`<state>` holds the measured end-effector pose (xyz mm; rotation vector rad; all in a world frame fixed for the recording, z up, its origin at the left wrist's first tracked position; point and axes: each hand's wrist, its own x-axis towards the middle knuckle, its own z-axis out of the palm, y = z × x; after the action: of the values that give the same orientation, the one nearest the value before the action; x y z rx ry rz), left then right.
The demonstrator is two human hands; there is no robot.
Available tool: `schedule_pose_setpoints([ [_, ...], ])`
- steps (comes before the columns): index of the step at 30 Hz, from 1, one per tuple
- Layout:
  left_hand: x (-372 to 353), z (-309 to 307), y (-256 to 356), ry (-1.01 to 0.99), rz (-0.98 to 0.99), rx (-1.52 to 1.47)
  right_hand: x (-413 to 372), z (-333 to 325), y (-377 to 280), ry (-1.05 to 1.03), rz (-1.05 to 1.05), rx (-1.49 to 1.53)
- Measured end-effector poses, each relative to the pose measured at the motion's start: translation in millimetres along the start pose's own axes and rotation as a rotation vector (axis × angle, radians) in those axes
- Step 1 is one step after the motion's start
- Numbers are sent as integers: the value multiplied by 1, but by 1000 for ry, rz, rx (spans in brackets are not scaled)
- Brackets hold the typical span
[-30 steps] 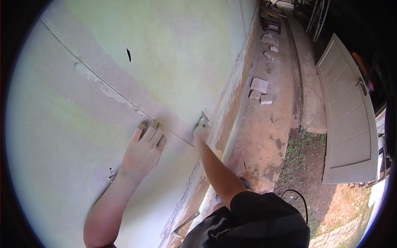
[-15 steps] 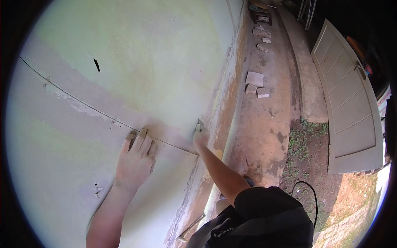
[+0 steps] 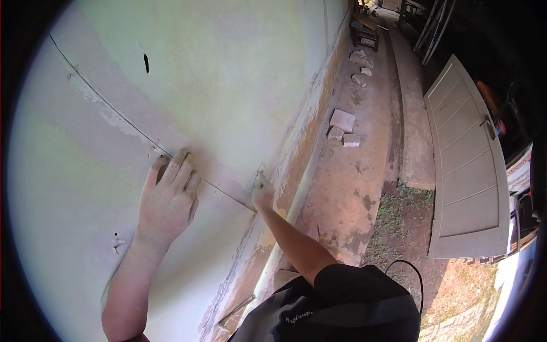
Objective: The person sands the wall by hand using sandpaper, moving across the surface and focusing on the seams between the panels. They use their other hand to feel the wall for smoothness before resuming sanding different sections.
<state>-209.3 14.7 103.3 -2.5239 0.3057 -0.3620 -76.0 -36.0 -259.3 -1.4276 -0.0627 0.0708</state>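
Note:
My left hand [image 3: 171,196] lies against the pale green and white wall [image 3: 228,74], fingers spread, with its fingertips at a thin dark seam [image 3: 111,115]. Farther right, near the seam's lower end, my right hand [image 3: 263,192] is closed close to the wall. A small pale tip pokes out past its fingers; the rest of what it grips is hidden. Rough, flaking plaster [image 3: 111,117] runs beside the upper part of the seam. A dark slot-like hole [image 3: 146,63] is higher on the wall, and a small chipped spot [image 3: 117,244] lies left of my left forearm.
Along the wall's peeling base runs a concrete walkway [image 3: 342,188] with several broken blocks [image 3: 342,120] on it. A pale panelled door [image 3: 470,165] stands at the right, beside a weedy soil patch [image 3: 393,222]. A thin-handled tool [image 3: 236,310] is near the wall's foot.
The view has shifted, moving the door and walkway left and down in the picture. My left hand has slid slightly up along the seam; my right hand stays near the seam's lower end.

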Motion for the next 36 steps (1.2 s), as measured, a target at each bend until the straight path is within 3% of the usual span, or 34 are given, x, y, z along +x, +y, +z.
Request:
schedule_pose_setpoints([
  [2, -1, 0, -1, -6, -6, -17, 9, 17, -29, 27, 66, 80],
  [3, -1, 1, -1, 2, -4, -16, 3, 28, -61, 134, -445, 90],
  [6, 0, 0, -2, 5, -19, -51, -53, 18, -180, -162, -590, 3],
  [10, 1, -7, -3, 37, -36, -30, -70, 21, -154, -212, -702, -87],
  [14, 2, -9, -4, 31, -42, -18, -55, 9, -37, -97, -518, -75],
  [15, 0, -7, -2, 30, -40, -10, -52, 10, -33, -96, -519, -66],
  [21, 5, -8, -7, 42, -39, -15, 45, 44, -72, 156, -506, 102],
  [23, 4, -5, -6, 64, -39, -30, 69, 39, -81, 187, -393, 150],
  [26, 5, -8, -5, 45, -64, -75, 46, 37, -103, 147, -450, 232],
  [28, 4, -8, -5, 44, -62, -77, -4, 29, -114, -11, -563, 114],
  [32, 3, -10, -5, 39, -60, -67, -48, 22, -79, -93, -762, -37],
  [34, 1, -8, -5, 32, -55, -58, -12, 21, -71, -21, -604, 8],
  [36, -3, -8, -7, 22, -56, -61, 34, 24, -80, 186, -458, 20],
])
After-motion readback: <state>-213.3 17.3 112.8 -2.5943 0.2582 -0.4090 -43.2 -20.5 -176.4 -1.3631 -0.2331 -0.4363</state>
